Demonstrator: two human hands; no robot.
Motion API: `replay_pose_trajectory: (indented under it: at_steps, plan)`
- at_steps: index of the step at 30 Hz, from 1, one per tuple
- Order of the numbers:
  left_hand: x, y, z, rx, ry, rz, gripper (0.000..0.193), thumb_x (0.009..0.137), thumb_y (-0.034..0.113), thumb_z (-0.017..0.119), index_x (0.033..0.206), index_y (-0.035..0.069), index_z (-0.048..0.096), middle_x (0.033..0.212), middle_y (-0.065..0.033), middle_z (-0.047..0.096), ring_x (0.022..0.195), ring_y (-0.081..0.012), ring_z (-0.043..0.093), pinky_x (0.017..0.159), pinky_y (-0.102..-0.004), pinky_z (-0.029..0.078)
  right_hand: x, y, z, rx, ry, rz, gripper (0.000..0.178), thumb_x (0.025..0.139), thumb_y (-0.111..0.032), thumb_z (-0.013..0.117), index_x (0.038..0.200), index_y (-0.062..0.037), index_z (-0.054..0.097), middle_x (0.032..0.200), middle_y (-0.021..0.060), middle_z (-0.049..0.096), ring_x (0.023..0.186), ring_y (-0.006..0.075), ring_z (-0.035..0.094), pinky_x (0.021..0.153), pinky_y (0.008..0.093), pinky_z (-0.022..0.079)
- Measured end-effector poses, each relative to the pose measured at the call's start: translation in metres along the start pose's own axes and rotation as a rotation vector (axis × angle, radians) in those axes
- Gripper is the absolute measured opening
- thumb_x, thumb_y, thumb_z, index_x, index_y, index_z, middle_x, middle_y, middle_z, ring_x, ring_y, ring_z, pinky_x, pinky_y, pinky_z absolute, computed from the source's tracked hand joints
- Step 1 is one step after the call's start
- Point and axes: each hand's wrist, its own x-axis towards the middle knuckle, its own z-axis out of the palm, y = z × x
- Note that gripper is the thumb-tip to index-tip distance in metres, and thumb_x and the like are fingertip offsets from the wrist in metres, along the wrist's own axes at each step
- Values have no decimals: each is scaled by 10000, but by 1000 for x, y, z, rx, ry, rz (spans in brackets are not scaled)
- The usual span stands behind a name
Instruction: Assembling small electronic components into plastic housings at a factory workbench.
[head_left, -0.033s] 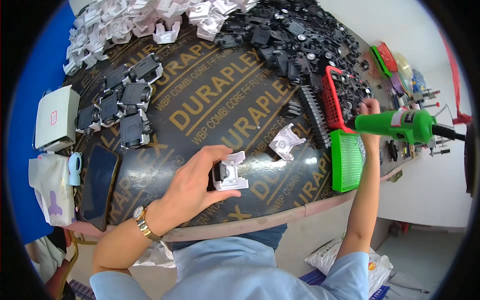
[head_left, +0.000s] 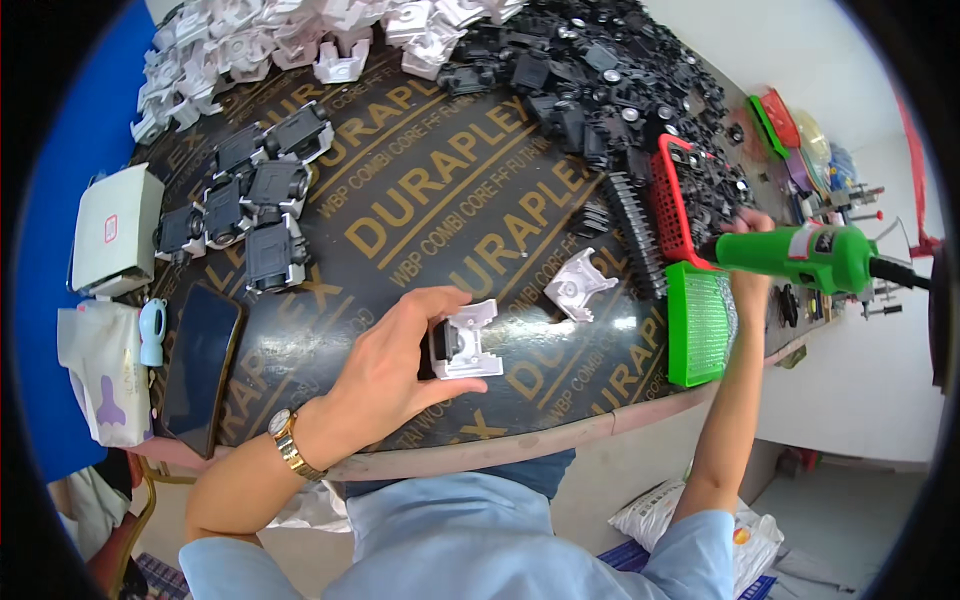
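My left hand (head_left: 385,350) grips a white plastic housing (head_left: 473,343) with a black part fitted at its left side, just above the table's front edge. Thumb and fingers press on opposite sides of it. My right hand (head_left: 752,225) is by the right side of the red basket (head_left: 676,205) of small black parts. A green power screwdriver (head_left: 800,256), tip pointing left, crosses in front of that hand and hides most of its fingers. Another white housing (head_left: 580,286) lies on the table between my hands.
Black-and-white assemblies (head_left: 275,255) stand grouped at left, near a phone (head_left: 203,370) and a white box (head_left: 117,230). White housings (head_left: 235,55) and black parts (head_left: 600,75) are heaped at the back. A green basket (head_left: 697,325) and a row of black toothed parts (head_left: 637,235) lie right.
My right hand has shifted slightly right and toward me behind the screwdriver. The left hand keeps its grip on the white housing. The whole view has moved a little.
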Motion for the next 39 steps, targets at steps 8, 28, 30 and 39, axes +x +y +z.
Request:
replay_pose_trajectory:
  at_steps: [8, 28, 30, 39]
  plan:
    - [7, 15, -4, -37, 30, -1, 763, 700, 93, 864, 1353, 45, 471, 1276, -148, 562, 1147, -366, 558, 965, -425, 486, -131, -135, 15, -33, -53, -230, 391, 803, 89, 695, 1171, 49, 568, 1150, 171, 618, 1066, 255, 612, 959, 366, 488]
    - [4, 11, -7, 77, 130, 125, 701, 664, 22, 841, 1282, 35, 512, 1175, -148, 551, 1026, -372, 545, 879, -426, 487, -115, -215, 145, -56, -581, -596, 408, 803, 156, 671, 1140, 23, 483, 1139, 226, 670, 920, 305, 692, 784, 356, 563]
    - [2, 11, -8, -31, 135, -7, 678, 680, 45, 846, 1272, 36, 515, 1180, -154, 568, 1024, -374, 565, 876, -426, 495, -122, -218, 143, 32, -627, -414, 401, 846, 152, 626, 1189, 28, 460, 1171, 231, 665, 977, 279, 687, 826, 350, 560]
    - [1, 13, 1, -80, 34, 210, 615, 732, 68, 825, 1261, 21, 515, 1261, -187, 594, 1106, -388, 612, 904, -425, 523, -129, -211, 136, 920, -780, 683, 570, 944, 5, 629, 1422, -39, 322, 1100, 124, 650, 1044, 158, 642, 898, 277, 518]
